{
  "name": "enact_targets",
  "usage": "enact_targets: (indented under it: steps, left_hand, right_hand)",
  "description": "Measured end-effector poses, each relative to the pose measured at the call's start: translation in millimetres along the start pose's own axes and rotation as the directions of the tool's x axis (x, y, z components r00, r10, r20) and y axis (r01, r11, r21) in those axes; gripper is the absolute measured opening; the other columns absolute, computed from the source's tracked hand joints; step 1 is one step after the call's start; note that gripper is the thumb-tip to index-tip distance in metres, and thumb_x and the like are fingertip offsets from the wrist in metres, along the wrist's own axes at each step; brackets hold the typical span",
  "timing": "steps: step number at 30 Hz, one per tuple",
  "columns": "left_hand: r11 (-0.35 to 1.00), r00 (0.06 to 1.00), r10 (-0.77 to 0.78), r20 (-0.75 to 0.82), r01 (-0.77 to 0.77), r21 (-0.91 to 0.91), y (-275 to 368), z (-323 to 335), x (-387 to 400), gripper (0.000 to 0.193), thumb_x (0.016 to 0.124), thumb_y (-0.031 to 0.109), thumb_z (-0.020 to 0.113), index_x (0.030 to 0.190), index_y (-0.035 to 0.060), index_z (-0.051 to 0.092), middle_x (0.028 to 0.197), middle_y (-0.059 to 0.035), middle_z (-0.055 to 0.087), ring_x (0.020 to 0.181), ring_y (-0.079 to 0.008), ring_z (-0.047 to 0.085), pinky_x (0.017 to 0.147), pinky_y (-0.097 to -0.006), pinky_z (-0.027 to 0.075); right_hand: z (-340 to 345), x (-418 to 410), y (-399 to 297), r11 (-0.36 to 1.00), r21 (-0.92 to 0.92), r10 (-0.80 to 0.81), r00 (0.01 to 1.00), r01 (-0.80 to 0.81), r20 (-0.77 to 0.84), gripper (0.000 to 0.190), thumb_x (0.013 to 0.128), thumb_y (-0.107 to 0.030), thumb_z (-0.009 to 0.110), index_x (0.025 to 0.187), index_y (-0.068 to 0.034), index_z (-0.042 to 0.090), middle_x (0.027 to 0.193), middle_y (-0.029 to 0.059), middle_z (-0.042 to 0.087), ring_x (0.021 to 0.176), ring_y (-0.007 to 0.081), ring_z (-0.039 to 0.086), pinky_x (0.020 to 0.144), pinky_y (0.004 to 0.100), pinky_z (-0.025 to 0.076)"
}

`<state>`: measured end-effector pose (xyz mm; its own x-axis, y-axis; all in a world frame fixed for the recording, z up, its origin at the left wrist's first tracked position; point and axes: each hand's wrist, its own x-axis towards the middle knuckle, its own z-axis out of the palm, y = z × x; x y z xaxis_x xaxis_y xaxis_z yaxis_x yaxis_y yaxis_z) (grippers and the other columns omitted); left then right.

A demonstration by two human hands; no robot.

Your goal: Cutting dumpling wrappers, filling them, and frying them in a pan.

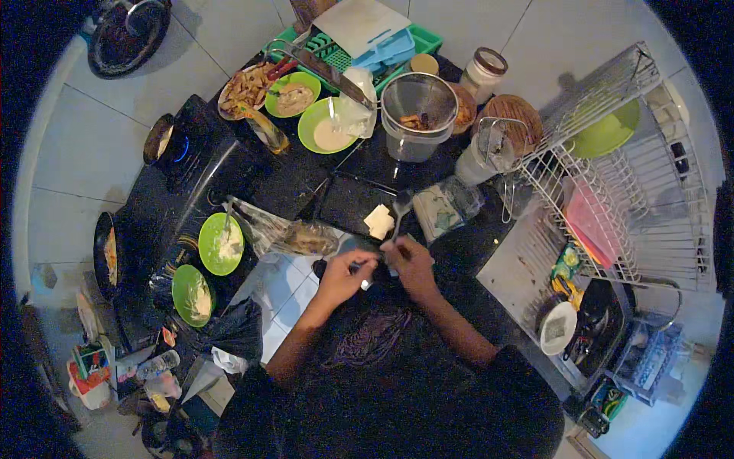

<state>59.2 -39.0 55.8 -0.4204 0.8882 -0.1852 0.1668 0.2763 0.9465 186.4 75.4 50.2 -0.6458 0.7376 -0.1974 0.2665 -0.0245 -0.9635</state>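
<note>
Both hands are at the near edge of the black tiled counter. My right hand has its fingers closed on a metal spoon, whose head points away from me. My left hand is beside it, thumb and fingertips pinched together; whether something thin is between them cannot be told. Just beyond the hands lie pale, flat square pieces in an uneven stack. A clear container with pale contents stands to their right. Left of them lies a clear plastic bag with brownish food.
Green bowls of pale food stand at left, near a stove with a lit burner and pans. At the back are a sieve on a plastic tub and a green rack. A wire dish rack and sink are at right.
</note>
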Motion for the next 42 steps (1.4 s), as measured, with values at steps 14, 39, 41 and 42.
enact_targets:
  steps: [14, 39, 41, 42]
  left_hand:
    - [0.463, 0.950, 0.289, -0.114, -0.034, 0.886, -28, 44, 59, 0.057, 0.075, 0.032, 0.067, 0.122, 0.0053, 0.049, 0.124, -0.0156, 0.046, 0.106, -0.0323, 0.046, 0.079, -0.0539, 0.034]
    - [0.311, 0.941, 0.330, -0.077, -0.031, 0.950, -42, -31, 56, 0.038, 0.086, 0.042, 0.053, 0.122, 0.0315, 0.058, 0.146, -0.0102, 0.030, 0.133, -0.0344, 0.025, 0.091, -0.0645, 0.028]
    - [0.319, 0.949, 0.315, -0.024, -0.082, 0.944, -36, -27, 53, 0.038, 0.085, 0.042, 0.054, 0.119, 0.0268, 0.059, 0.144, -0.0100, 0.032, 0.132, -0.0340, 0.027, 0.092, -0.0626, 0.026]
    - [0.341, 0.939, 0.343, -0.024, -0.101, 0.935, -37, -26, 51, 0.036, 0.084, 0.039, 0.055, 0.117, 0.0235, 0.060, 0.141, -0.0101, 0.035, 0.131, -0.0340, 0.028, 0.094, -0.0605, 0.026]
  right_hand:
    - [-15, -9, 14, 0.999, -0.037, 0.022, 0.992, -0.027, -0.122, 0.020, 0.087, -0.020, 0.061, 0.086, -0.001, 0.066, 0.078, 0.0106, 0.065, 0.073, 0.0211, 0.063, 0.070, 0.0327, 0.049]
    - [-19, 7, 22, 0.992, -0.127, -0.029, 0.998, 0.021, -0.061, 0.023, 0.087, -0.025, 0.063, 0.087, -0.002, 0.064, 0.083, 0.0109, 0.066, 0.074, 0.0212, 0.063, 0.068, 0.0330, 0.049]
    - [-17, 9, 23, 0.988, -0.149, -0.054, 0.997, 0.046, -0.051, 0.024, 0.087, -0.027, 0.062, 0.088, -0.003, 0.064, 0.083, 0.0118, 0.066, 0.074, 0.0227, 0.064, 0.068, 0.0342, 0.049]
    - [-15, 11, 25, 0.990, -0.140, -0.016, 1.000, 0.014, -0.017, 0.024, 0.088, -0.026, 0.061, 0.086, -0.002, 0.063, 0.075, 0.0085, 0.063, 0.068, 0.0175, 0.060, 0.064, 0.0318, 0.048]
